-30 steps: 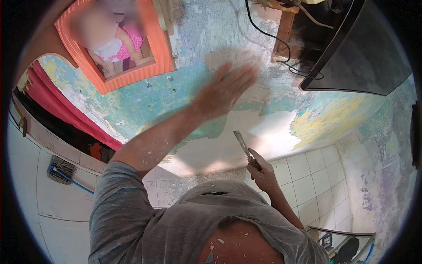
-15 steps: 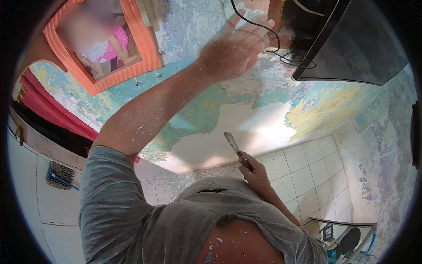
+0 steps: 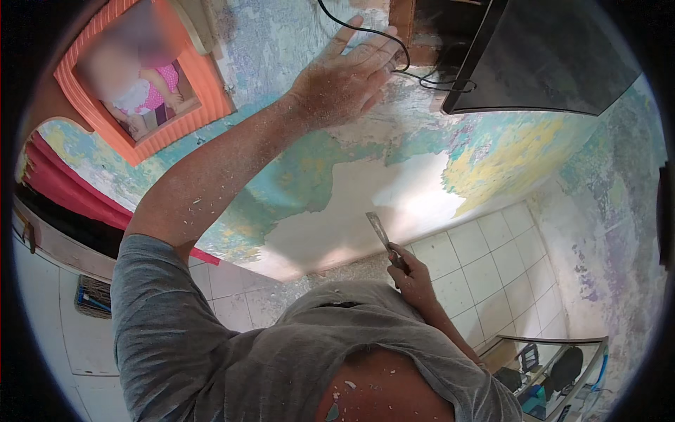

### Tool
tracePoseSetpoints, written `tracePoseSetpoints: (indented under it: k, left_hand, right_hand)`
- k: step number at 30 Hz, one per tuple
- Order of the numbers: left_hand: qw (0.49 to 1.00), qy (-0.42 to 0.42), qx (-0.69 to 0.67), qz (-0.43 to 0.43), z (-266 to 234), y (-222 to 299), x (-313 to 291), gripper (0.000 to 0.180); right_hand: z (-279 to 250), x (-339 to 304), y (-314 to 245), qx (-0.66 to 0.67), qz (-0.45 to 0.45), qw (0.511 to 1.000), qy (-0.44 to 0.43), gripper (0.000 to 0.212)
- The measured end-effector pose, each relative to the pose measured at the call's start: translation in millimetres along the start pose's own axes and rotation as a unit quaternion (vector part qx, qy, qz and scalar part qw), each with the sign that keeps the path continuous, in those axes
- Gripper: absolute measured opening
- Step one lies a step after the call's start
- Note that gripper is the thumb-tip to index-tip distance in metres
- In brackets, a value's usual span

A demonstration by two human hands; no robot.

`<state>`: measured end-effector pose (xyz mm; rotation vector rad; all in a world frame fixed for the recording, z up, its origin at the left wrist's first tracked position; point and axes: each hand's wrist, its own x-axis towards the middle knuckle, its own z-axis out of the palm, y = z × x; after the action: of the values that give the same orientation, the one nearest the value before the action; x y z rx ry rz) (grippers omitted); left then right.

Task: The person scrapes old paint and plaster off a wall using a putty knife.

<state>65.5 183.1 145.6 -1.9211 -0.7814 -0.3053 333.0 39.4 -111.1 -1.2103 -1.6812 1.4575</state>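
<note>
My left hand (image 3: pixel 344 83) reaches up with its fingers spread, lying against the worn, paint-patched wall (image 3: pixel 302 179). No held object shows in it. A thin black cable (image 3: pixel 373 30) passes over its fingers. Lower down, my right hand (image 3: pixel 413 283) grips a putty knife (image 3: pixel 378 228) by its handle, close in front of my body. The narrow, stained blade points up and to the left. It appears in front of a bare whitish patch (image 3: pixel 337 218) of wall, and whether they touch I cannot tell. Pale flakes and dust cling to my left arm.
An orange-framed picture (image 3: pixel 214 105) hangs at upper left. A dark flat panel (image 3: pixel 548 60) juts out at upper right, beside a brown recess. Red cloth (image 3: pixel 77 176) and a brush (image 3: pixel 93 295) lie left. White tiles (image 3: pixel 485 260) and a glass-topped stand (image 3: pixel 598 341) are at right.
The whole view has shifted, so the wall and picture frame sit further left. My left hand stays near the same wall area. The putty knife stays in my right hand, slightly further right in view.
</note>
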Motion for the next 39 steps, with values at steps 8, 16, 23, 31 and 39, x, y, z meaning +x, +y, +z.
tracePoseSetpoints:
  k: [8,16,23,31,39]
  left_hand:
    - [0.999,-0.023,0.022,-0.042,-3.9,6.8,11.1,0.023]
    - [0.999,0.013,-0.005,-0.038,0.0,8.9,-4.5,0.025]
    - [0.996,0.046,-0.061,-0.049,-3.1,12.4,-1.4,0.019]
    - [0.820,0.075,-0.485,-0.293,-9.1,101.3,0.2,0.017]
    - [0.904,0.096,-0.289,-0.299,3.6,90.6,39.1,0.025]
  right_hand:
    - [-0.5,-1.0,3.9,0.005,-0.016,1.000,0.000,0.054]
    - [-2.2,1.0,0.8,-0.023,0.044,0.999,0.005,0.054]
    - [2.5,7.9,3.8,0.002,-0.067,0.997,0.040,0.053]
    - [-5.1,0.4,11.3,0.006,-0.027,0.999,0.047,0.051]
    - [-13.9,-2.6,22.8,0.012,-0.030,0.997,0.072,0.052]
